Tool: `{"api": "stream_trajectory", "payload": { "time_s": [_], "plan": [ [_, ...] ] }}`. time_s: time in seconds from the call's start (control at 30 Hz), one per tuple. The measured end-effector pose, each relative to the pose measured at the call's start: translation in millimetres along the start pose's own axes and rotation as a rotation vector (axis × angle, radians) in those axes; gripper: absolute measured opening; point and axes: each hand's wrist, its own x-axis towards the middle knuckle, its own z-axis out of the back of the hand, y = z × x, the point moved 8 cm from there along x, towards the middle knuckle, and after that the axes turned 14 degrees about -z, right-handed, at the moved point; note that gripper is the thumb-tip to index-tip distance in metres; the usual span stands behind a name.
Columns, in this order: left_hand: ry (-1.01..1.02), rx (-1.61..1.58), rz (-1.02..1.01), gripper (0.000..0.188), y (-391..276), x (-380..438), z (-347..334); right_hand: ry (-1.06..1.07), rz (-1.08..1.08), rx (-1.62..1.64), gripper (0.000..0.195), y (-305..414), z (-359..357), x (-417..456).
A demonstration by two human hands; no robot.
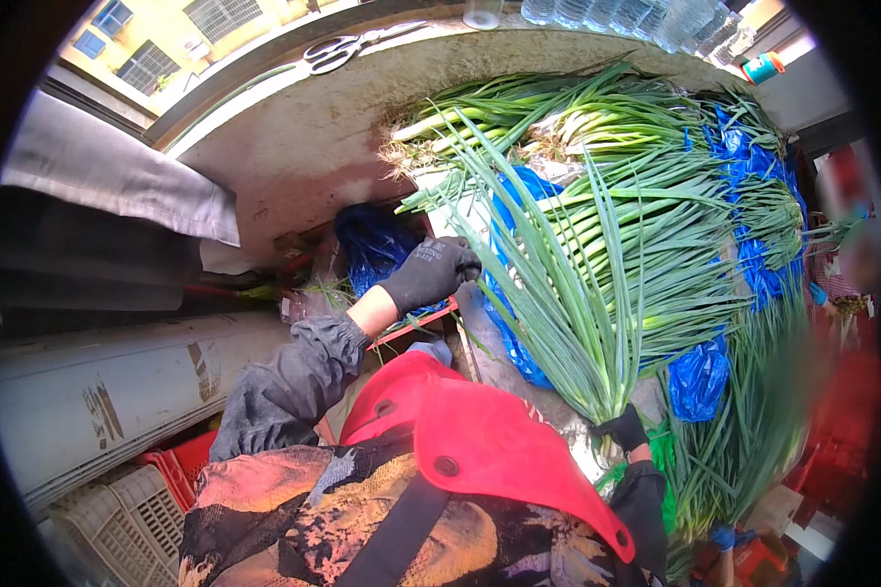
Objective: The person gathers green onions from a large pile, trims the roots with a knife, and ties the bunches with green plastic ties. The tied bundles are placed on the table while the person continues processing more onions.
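My right hand [622, 429], in a black glove, is closed around the lower stems of a bunch of green onions [584, 323], whose leaves fan up and to the left. My left hand [438, 273], also in a black glove with printing on its back, is by the leaf edge of that bunch with its fingers curled; whether it pinches a leaf cannot be told. Behind the bunch lies a large pile of green onions [668, 242] on the table. Blue plastic [510, 323] shows under and beside the pile, and more green onions with pale roots [426, 143] lie along the wall.
Scissors [334, 51] and water bottles [617, 15] stand or lie on the window ledge. A blue bag [374, 246] sits in a red crate left of the table. A beige plastic crate [121, 521] is at the lower left. Blue-gloved hands of other people show at the right.
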Motion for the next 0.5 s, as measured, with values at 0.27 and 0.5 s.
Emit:
{"api": "stream_trajectory", "payload": {
  "time_s": [0.27, 0.5],
  "plan": [
    [-0.534, 0.022, 0.474, 0.013, 65.2, -53.0, 60.0, -0.1, -0.008, -0.071, 0.057, -19.8, 8.3, 9.7],
    [-0.093, -0.071, 0.028, 0.049, 57.1, -0.3, 102.4, -0.027, -0.056, 0.057, 0.063, -42.9, 4.8, 22.4]
  ]
}}
